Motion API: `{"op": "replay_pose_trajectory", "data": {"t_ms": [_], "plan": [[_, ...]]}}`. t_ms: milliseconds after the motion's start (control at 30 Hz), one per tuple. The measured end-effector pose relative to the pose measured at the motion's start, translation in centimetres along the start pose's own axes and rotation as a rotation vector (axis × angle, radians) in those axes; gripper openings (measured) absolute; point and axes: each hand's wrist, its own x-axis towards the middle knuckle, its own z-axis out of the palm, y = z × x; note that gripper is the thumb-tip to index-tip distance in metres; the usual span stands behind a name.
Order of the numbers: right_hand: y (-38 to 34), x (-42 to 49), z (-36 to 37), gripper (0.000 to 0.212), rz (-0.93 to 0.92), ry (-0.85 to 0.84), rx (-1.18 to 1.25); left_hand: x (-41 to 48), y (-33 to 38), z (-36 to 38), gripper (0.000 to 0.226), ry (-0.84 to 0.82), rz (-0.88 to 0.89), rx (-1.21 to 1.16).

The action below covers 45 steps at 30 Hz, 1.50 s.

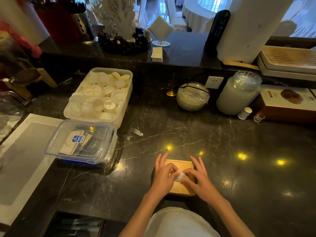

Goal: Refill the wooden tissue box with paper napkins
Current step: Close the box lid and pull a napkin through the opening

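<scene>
While both hands work over it, the wooden tissue box (pixel 179 164) sits flat on the dark marbled bench (pixel 188 134), close to the near edge and right in front of the person. A small white tuft of paper napkin (pixel 179 176) pokes up from the middle of the box's top. The left hand (pixel 163 179) pinches the tuft from its own side between thumb and forefinger, with its other fingers (pixel 158 162) stretched out towards the far edge of the box. The right hand (pixel 199 181) meets it from the other side, thumb and forefinger also closed on the tuft, its remaining fingers (pixel 196 162) spread straight and lifted. The hands cover most of the lid, so I cannot tell the shape of the opening. Well off to the left stands a clear lidded container (pixel 82 142) holding what look like packets, and just behind it, touching or nearly so, is a white tub (pixel 127 93) heaped with small pale cups. Farther back on the bench are a glass bowl covered in film (pixel 192 97), a tall cloudy jar (pixel 239 94) and a little white bottle (pixel 244 113) at the jar's foot. On the raised ledge behind stands a folded-napkin holder (pixel 160 29), beside a white coral ornament (pixel 118 16).
</scene>
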Motion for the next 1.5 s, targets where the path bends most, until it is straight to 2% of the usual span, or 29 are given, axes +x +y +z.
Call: {"op": "replay_pose_trajectory", "data": {"t_ms": [167,333,467,667,800,1000,1267,1400,1500], "plan": [[0.2,1.2,-0.6,0.008,0.074,-0.035,0.026,0.2,-0.5,-0.4,0.008,-0.056,-0.046,-0.049],[0.0,1.4,-0.3,0.014,0.128,-0.019,0.174,0.3,-1.4,-1.4,0.007,-0.145,-0.129,-0.115],[-0.3,1.4,-0.2,0.018,0.151,0.0,0.195,0.9,-1.2,-1.2,0.007,-0.136,-0.158,-0.154],[-0.5,1.4,-0.8,0.006,0.162,-0.048,0.128,0.7,-1.7,-0.5,0.013,-0.117,-0.137,-0.22],[-0.6,1.7,-1.1,0.012,0.154,-0.088,0.121,0.6,-1.8,-0.5,0.014,-0.108,-0.125,-0.243],[-0.2,1.6,-0.9,0.02,0.178,-0.088,0.193,0.6,-1.9,-1.0,0.008,-0.19,-0.117,-0.196],[-0.7,2.4,-2.0,0.023,0.065,-0.203,-0.149,0.6,-2.2,-1.4,0.006,-0.235,-0.077,-0.227],[-0.8,2.7,-1.9,0.025,0.066,-0.233,-0.158,0.8,-2.3,-1.5,0.022,-0.292,-0.067,-0.163],[-0.7,2.7,-1.6,0.026,0.069,-0.233,-0.164,1.0,-2.2,-1.7,0.022,-0.329,-0.089,-0.124]]}}
